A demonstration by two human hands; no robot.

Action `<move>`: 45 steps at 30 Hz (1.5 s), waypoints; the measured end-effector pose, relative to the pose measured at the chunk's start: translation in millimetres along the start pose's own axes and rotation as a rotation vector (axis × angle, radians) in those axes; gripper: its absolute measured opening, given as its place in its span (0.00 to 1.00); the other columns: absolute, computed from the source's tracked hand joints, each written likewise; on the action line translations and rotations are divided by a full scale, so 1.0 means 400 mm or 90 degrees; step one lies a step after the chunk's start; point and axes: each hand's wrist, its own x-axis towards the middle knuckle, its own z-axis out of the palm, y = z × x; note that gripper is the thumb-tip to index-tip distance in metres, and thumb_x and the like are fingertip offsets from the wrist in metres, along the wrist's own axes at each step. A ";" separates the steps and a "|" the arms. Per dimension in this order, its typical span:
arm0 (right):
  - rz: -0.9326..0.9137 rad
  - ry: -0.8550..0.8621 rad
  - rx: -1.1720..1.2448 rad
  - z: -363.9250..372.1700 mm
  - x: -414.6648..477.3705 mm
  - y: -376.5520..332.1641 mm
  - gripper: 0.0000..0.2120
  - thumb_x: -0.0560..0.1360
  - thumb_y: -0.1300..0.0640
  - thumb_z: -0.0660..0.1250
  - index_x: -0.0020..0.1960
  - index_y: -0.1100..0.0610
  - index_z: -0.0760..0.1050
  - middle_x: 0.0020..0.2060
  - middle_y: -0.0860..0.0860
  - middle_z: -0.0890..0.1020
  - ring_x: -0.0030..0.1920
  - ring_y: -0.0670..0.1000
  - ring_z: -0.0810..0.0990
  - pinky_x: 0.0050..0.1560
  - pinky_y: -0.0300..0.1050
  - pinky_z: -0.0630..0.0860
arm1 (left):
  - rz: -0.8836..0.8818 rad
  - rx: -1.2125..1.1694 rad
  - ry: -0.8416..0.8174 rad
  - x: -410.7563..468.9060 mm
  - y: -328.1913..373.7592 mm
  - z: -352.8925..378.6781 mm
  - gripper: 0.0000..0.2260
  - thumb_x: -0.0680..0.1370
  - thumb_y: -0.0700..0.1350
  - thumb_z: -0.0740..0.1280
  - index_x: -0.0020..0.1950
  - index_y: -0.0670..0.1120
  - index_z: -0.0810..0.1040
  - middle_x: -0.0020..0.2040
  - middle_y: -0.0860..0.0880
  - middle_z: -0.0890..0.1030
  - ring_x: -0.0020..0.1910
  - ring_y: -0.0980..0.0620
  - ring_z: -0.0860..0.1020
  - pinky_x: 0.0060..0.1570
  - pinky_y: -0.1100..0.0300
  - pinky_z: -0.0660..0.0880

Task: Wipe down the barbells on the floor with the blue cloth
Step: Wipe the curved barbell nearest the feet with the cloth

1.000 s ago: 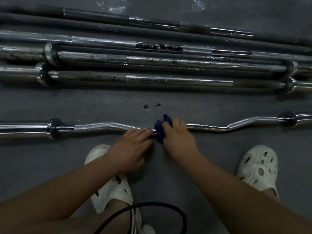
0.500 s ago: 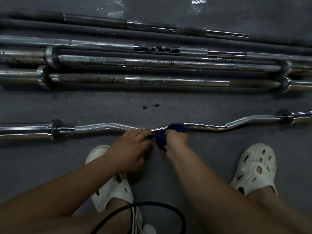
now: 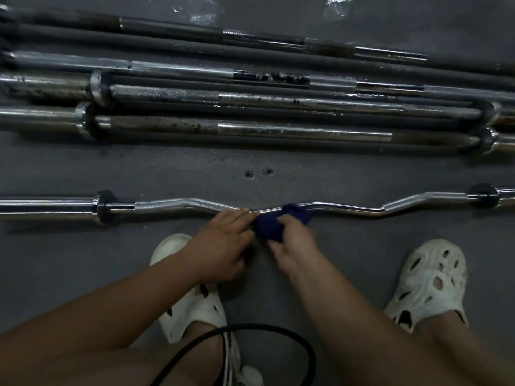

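No readable text, label, brand, number or sign shows on anything here.

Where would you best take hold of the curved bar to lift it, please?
Probably the two knurled angled sections of the curved bar, left and right of the middle, gripped from above, palms down: it lies flat on the floor, and those bends balance it.
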 end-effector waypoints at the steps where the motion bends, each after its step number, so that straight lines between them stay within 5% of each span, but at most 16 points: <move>1: 0.030 -0.028 -0.053 0.009 -0.011 0.020 0.17 0.76 0.69 0.60 0.64 0.61 0.71 0.57 0.63 0.79 0.44 0.54 0.80 0.25 0.43 0.78 | 0.001 -0.005 -0.003 -0.003 0.000 0.002 0.20 0.67 0.52 0.65 0.57 0.46 0.80 0.73 0.40 0.69 0.74 0.40 0.65 0.74 0.46 0.59; 3: 0.015 -0.031 -0.131 0.011 -0.031 -0.001 0.16 0.76 0.68 0.62 0.64 0.62 0.71 0.56 0.62 0.79 0.43 0.53 0.79 0.26 0.42 0.77 | 0.004 0.002 -0.004 -0.011 -0.008 0.000 0.20 0.68 0.52 0.66 0.57 0.47 0.79 0.75 0.41 0.67 0.76 0.41 0.63 0.75 0.46 0.57; 6: -0.329 0.131 -0.342 -0.067 -0.012 -0.101 0.13 0.75 0.66 0.65 0.59 0.59 0.74 0.50 0.57 0.79 0.45 0.54 0.78 0.37 0.36 0.74 | -0.008 0.043 0.002 -0.023 -0.027 -0.001 0.19 0.67 0.53 0.64 0.55 0.47 0.78 0.76 0.42 0.66 0.76 0.40 0.62 0.73 0.43 0.60; 10: -0.614 0.260 -0.687 -0.168 0.036 -0.125 0.24 0.74 0.67 0.65 0.69 0.59 0.71 0.67 0.59 0.70 0.61 0.57 0.73 0.65 0.47 0.66 | -0.026 0.076 0.003 -0.027 -0.017 0.012 0.18 0.67 0.52 0.67 0.54 0.49 0.78 0.76 0.41 0.66 0.76 0.38 0.62 0.72 0.42 0.60; 12: -0.684 0.173 -0.844 -0.130 0.037 -0.068 0.25 0.71 0.68 0.65 0.68 0.59 0.73 0.68 0.60 0.72 0.65 0.62 0.71 0.67 0.48 0.62 | -0.041 0.081 0.014 -0.023 -0.009 0.017 0.17 0.68 0.53 0.68 0.55 0.49 0.78 0.76 0.40 0.66 0.76 0.38 0.63 0.73 0.43 0.59; 15: -0.859 -0.173 -1.084 -0.063 0.007 0.022 0.26 0.67 0.65 0.67 0.65 0.53 0.76 0.64 0.55 0.76 0.58 0.60 0.73 0.63 0.50 0.70 | -0.077 0.071 0.016 -0.024 -0.011 0.011 0.19 0.68 0.53 0.68 0.58 0.50 0.78 0.73 0.38 0.69 0.75 0.37 0.63 0.73 0.43 0.59; 17: -0.848 -0.208 -1.132 -0.055 0.014 -0.014 0.25 0.68 0.61 0.66 0.65 0.51 0.75 0.61 0.54 0.78 0.55 0.59 0.75 0.58 0.50 0.73 | -0.086 0.093 0.010 -0.030 -0.023 0.004 0.19 0.68 0.53 0.69 0.57 0.50 0.79 0.73 0.39 0.70 0.74 0.36 0.64 0.72 0.41 0.61; 20: -0.743 0.132 -1.043 -0.069 0.036 -0.085 0.21 0.69 0.55 0.64 0.63 0.52 0.74 0.56 0.54 0.80 0.52 0.60 0.75 0.53 0.49 0.70 | -0.090 0.102 -0.006 -0.037 -0.029 -0.004 0.17 0.68 0.53 0.70 0.55 0.51 0.80 0.77 0.40 0.65 0.76 0.36 0.62 0.73 0.40 0.59; 21: -0.753 0.124 -1.085 -0.058 0.030 -0.077 0.21 0.69 0.55 0.64 0.62 0.52 0.75 0.56 0.53 0.79 0.53 0.59 0.74 0.53 0.49 0.71 | -0.094 0.098 -0.017 -0.037 -0.026 -0.003 0.17 0.69 0.53 0.69 0.57 0.52 0.80 0.78 0.40 0.62 0.77 0.37 0.59 0.74 0.40 0.56; 24: -0.809 -0.217 -1.272 -0.031 0.011 -0.022 0.24 0.69 0.52 0.65 0.65 0.48 0.73 0.60 0.51 0.78 0.55 0.58 0.74 0.56 0.50 0.73 | -0.094 0.089 -0.033 -0.038 -0.019 -0.003 0.18 0.71 0.56 0.66 0.59 0.55 0.79 0.78 0.41 0.61 0.77 0.37 0.57 0.75 0.43 0.47; 25: -0.772 -0.217 -1.284 -0.025 0.009 -0.043 0.23 0.69 0.50 0.65 0.65 0.47 0.72 0.59 0.51 0.79 0.55 0.57 0.74 0.56 0.50 0.73 | -0.092 0.097 -0.032 -0.038 -0.022 -0.008 0.17 0.71 0.56 0.66 0.58 0.55 0.80 0.78 0.41 0.63 0.77 0.37 0.59 0.74 0.44 0.48; 28: -0.691 0.087 -1.213 -0.003 0.014 -0.099 0.20 0.70 0.44 0.64 0.60 0.49 0.72 0.54 0.52 0.80 0.55 0.58 0.74 0.53 0.50 0.71 | -0.090 0.100 -0.045 -0.029 -0.029 -0.026 0.16 0.70 0.55 0.67 0.56 0.54 0.81 0.78 0.41 0.63 0.76 0.38 0.61 0.74 0.42 0.54; 32: -0.734 -0.178 -1.372 0.039 -0.005 -0.037 0.25 0.70 0.44 0.66 0.65 0.49 0.68 0.61 0.53 0.75 0.60 0.57 0.71 0.58 0.52 0.69 | -0.113 0.068 -0.065 -0.026 -0.013 -0.030 0.18 0.71 0.56 0.63 0.58 0.54 0.81 0.76 0.38 0.64 0.77 0.38 0.59 0.75 0.42 0.51; 37: -0.632 0.009 -1.458 0.022 0.012 -0.095 0.28 0.70 0.37 0.65 0.66 0.47 0.67 0.62 0.55 0.72 0.61 0.58 0.69 0.60 0.54 0.67 | -0.113 0.055 -0.079 -0.025 -0.013 -0.045 0.19 0.75 0.56 0.63 0.65 0.55 0.77 0.81 0.42 0.52 0.79 0.41 0.49 0.77 0.44 0.44; 42: -0.784 -0.197 -1.409 0.009 -0.001 -0.058 0.26 0.74 0.39 0.64 0.69 0.45 0.67 0.67 0.51 0.71 0.64 0.56 0.69 0.62 0.53 0.67 | -0.124 0.057 -0.104 -0.021 -0.006 -0.052 0.20 0.75 0.56 0.62 0.67 0.54 0.75 0.80 0.41 0.53 0.79 0.41 0.48 0.77 0.45 0.43; 45: -0.808 -0.009 -1.361 -0.076 0.053 -0.169 0.21 0.74 0.39 0.64 0.64 0.46 0.73 0.59 0.52 0.77 0.57 0.57 0.75 0.56 0.52 0.70 | -0.103 0.046 -0.084 -0.023 -0.025 -0.054 0.18 0.73 0.54 0.65 0.61 0.52 0.79 0.80 0.42 0.56 0.79 0.40 0.54 0.76 0.45 0.49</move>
